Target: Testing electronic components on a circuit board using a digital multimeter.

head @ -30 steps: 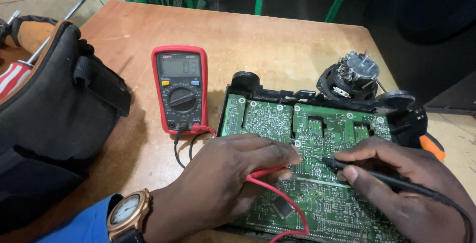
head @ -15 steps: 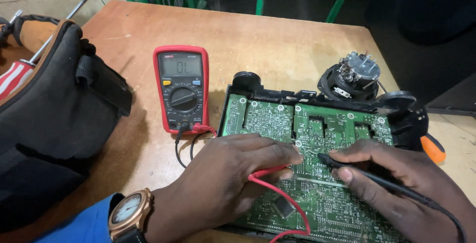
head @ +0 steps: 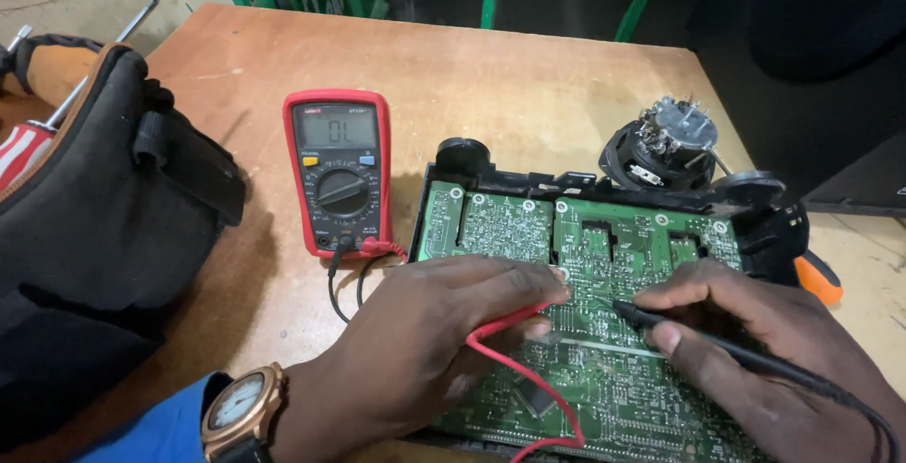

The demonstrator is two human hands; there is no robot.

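Low in the frame, the left hand pinches what looks like a red probe and the right hand holds a black probe, both tips on the green board.

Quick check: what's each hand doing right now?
Left hand: closed on the red probe, tip on the circuit board.
Right hand: closed on the black probe, tip on the board.
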